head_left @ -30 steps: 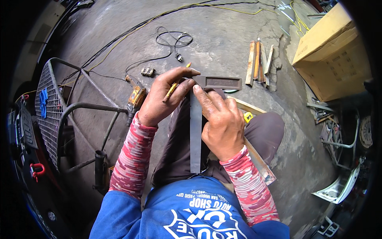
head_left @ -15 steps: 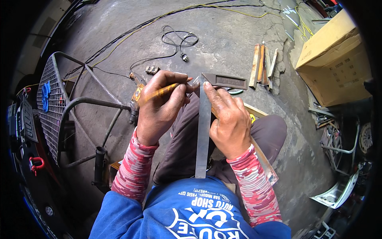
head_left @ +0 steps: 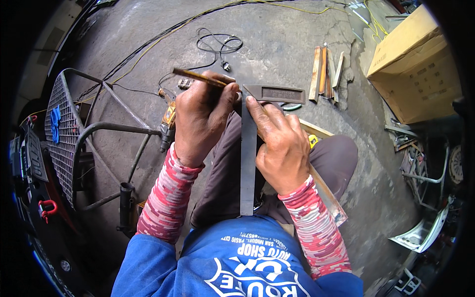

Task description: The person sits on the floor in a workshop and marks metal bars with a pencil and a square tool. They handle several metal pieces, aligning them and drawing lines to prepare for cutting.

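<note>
My left hand [head_left: 200,119] is closed on a slim yellow-brown pencil [head_left: 198,76], its back end tilted out to the left. The pencil's tip is hidden by the fingers, close to the corner of a try square. My right hand [head_left: 283,146] grips the try square [head_left: 248,163], index finger pressed at the corner. Its long steel blade points back toward my shirt, and its dark stock [head_left: 279,94] reaches right. Under the right hand and forearm runs a metal bar [head_left: 329,200], largely covered.
A yellow tape measure [head_left: 312,141] lies by my right knee. An orange power drill [head_left: 168,123] and a mesh-and-tube metal frame [head_left: 99,128] are at left. Ahead are a coiled black cord [head_left: 220,44] and several metal bars [head_left: 324,74]; a cardboard box [head_left: 408,69] stands right.
The pencil has swung so its back end now points up and left, as my left hand turned over. The try square and right hand have shifted slightly left.
</note>
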Tool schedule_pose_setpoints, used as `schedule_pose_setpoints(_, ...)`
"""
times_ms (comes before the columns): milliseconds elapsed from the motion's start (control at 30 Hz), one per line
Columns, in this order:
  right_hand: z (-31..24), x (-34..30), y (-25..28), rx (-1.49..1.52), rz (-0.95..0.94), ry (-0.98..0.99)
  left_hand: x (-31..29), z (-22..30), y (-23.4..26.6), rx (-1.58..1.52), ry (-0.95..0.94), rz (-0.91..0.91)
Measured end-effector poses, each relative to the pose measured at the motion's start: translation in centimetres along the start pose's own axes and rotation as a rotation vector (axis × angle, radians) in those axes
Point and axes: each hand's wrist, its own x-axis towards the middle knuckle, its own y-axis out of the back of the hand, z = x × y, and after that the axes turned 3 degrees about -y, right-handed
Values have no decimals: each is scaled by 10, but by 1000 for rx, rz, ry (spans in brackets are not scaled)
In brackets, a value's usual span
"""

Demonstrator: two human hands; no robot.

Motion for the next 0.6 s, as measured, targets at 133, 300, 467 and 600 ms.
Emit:
schedule_pose_setpoints(133, 0, 1, 0, -2, 0, -5, 5, -1, -5, 35, -29, 18)
schedule_pose_setpoints(300, 3, 0, 1, 0, -2, -19, 4, 4, -7, 97, -67, -35)
schedule_pose_setpoints(467, 4, -1, 0, -3, 16, -17, 6, 6, -8, 135, -144, -58)
schedule_pose_setpoints(600, 6, -2, -3, -39, -10, -27, 8, 1, -13, 87, -74, -8)
